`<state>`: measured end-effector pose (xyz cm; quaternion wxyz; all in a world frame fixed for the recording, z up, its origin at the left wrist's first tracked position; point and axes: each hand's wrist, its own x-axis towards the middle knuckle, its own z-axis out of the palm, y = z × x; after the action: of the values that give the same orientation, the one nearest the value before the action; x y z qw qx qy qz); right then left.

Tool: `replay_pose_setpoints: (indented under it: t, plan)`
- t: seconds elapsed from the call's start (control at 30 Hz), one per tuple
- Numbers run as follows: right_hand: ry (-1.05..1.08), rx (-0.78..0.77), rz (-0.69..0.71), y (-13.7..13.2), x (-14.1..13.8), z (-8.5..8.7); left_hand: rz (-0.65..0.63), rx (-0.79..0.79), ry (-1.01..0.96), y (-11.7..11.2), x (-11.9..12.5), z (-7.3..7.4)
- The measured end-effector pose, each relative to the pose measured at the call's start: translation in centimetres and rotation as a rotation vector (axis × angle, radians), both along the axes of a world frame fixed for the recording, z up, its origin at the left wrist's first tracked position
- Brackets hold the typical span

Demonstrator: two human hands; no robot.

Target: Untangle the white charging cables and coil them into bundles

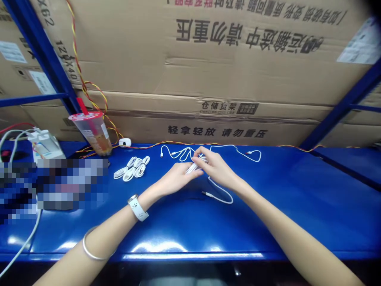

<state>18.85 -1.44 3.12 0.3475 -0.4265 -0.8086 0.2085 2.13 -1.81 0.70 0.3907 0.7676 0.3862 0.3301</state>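
Observation:
My left hand (180,177) is closed around a folded bundle of white charging cable (193,169), just above the blue shelf. Fingers of my right hand (212,165) pinch the upper end of the same bundle. From it, a loose end with a USB plug (208,194) curves down toward me. Behind my hands lies another white cable (184,152), loose and uncoiled, its right part (253,155) ending in a plug. Several coiled white cables (132,169) sit together to the left of my left hand. My palms and part of the bundle are hidden.
A drink cup with a red straw (95,133) stands at the back left, near a small white case (125,142). Further left are a white power strip (46,145) and a blurred patch. Twisted red-yellow wire (154,146) runs along the cardboard (184,79) behind the blue shelf (268,214).

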Motion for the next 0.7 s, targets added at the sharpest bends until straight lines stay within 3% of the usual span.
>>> replay_pose_setpoints:
  t: [0.23,0.4,0.47,0.6,0.7]
  plan:
    - [0.011,0.058,-0.051,0.1,0.4,-0.2,-0.047,0.007,-0.287,-0.1,0.1,0.0]
    - [0.000,0.020,-0.087,0.6,1.0,0.0,0.134,-0.052,-0.318,1.5,-0.8,-0.5]
    - [-0.151,0.017,0.025,0.5,1.3,0.4,0.244,-0.161,-0.383,2.4,-1.5,-0.4]
    - [-0.529,-0.065,0.420,-0.5,1.2,0.6,0.370,-0.297,-0.528,3.1,-2.3,0.2]
    - [-0.643,-0.097,0.479,-1.2,0.7,0.0,0.396,-0.313,-0.545,3.0,-2.4,0.6]
